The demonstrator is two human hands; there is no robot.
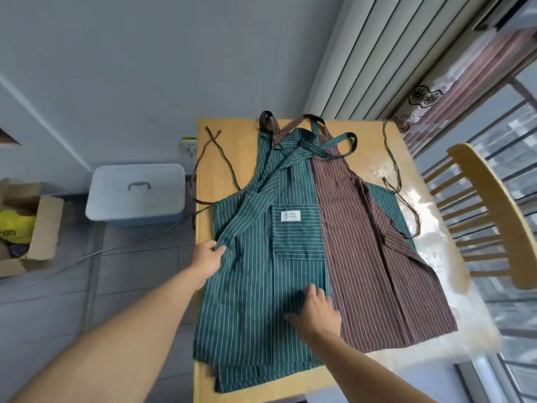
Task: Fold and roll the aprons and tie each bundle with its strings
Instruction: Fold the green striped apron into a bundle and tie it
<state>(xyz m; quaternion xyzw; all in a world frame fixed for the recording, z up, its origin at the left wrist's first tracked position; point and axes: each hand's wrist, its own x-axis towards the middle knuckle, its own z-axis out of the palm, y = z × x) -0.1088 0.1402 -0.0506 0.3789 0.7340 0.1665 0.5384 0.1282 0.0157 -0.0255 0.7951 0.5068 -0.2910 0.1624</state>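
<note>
Grey wall and tiled floor fill the left half of my view, with a curtained window down the right edge and a wooden chair (491, 210) beside it. At centre stands the wooden desk (229, 132), and on the floor at left I see a white lidded storage bin (136, 193) and an open cardboard box (32, 225) at the far left edge.

On the desk, a green striped apron (255, 286) occupies the centre and lower centre, folded lengthwise so its right edge runs down the middle; its pocket with a white label faces up. Under it and to the right lies a brown striped apron (386, 271), mostly spread flat, with a strip of green cloth showing beyond it at right. Thin brown strings (216, 158) trail loose at the upper left of the desk, and more curl at the right.

My left hand (207, 257), left of centre, pinches the green apron's left edge. My right hand (316, 312), lower centre, lies with relaxed fingers pressing flat on the green cloth near the fold.

As I judge it, the work is at an early stage: only a first lengthwise fold on the green apron is in place. No apron is rolled, no strings are tied, and the brown one is untouched.
</note>
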